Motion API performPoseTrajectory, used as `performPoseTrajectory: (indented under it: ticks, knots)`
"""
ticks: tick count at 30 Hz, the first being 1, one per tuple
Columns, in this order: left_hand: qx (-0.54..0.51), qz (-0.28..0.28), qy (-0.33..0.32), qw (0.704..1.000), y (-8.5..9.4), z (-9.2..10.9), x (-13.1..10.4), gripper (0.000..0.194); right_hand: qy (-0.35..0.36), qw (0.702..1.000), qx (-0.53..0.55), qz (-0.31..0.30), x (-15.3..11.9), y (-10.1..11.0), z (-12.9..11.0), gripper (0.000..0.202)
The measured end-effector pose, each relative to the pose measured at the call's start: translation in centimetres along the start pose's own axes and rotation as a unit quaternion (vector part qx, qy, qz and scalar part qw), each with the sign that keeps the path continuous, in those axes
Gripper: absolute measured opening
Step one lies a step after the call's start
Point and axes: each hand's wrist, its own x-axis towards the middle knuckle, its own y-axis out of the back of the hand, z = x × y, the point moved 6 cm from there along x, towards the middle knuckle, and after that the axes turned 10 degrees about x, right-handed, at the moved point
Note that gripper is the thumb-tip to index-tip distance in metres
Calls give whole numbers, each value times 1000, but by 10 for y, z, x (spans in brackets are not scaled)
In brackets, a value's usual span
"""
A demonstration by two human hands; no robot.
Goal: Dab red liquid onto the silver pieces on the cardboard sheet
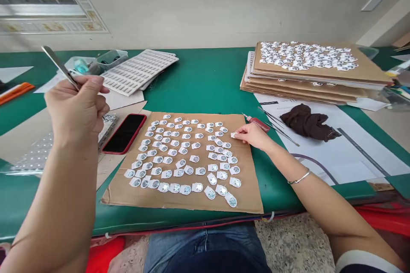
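A brown cardboard sheet (179,202) lies on the green table, with rows of small white tabs bearing round silvery discs (198,187). My left hand (80,102) is raised at the left, fingers closed round metal tweezers (59,64) that point up and away to the left. At the sheet's upper right edge my right hand (251,135) pinches a small white tab (233,135) between thumb and fingertips; the tab's other end is hidden by the fingers. Just behind that hand lies a dark red tube (260,124) with a thin tip.
Left of the sheet are a red-cased phone (124,133) and a clear bubbled sheet (33,153). White slotted trays (137,70) lie behind. At the back right stands stacked cardboard (307,83) with more tabs; nearer are a dark cloth (307,123) and metal tools (282,130) on paper.
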Motion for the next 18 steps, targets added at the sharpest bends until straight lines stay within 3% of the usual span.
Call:
performPoseTrajectory:
  ticks: [4, 7, 10, 14, 18]
  knots:
    - [-41, -9, 9, 999, -18, 12, -28, 11, 31, 997, -76, 2, -4, 0, -8, 20]
    - [-64, -51, 99, 992, -44, 0, -59, 11, 49, 991, -126, 8, -6, 1, -12, 17]
    - [-82, -79, 143, 983, -58, -15, -78, 9, 62, 984, -165, 17, -5, 1, -11, 20]
    - [-77, -91, 182, 976, -58, -33, -82, 11, 58, 984, -168, 26, -5, 4, -6, 32]
    - [-91, -83, 201, 972, -50, -34, -82, 10, 76, 984, -153, 52, -12, 11, -10, 34]
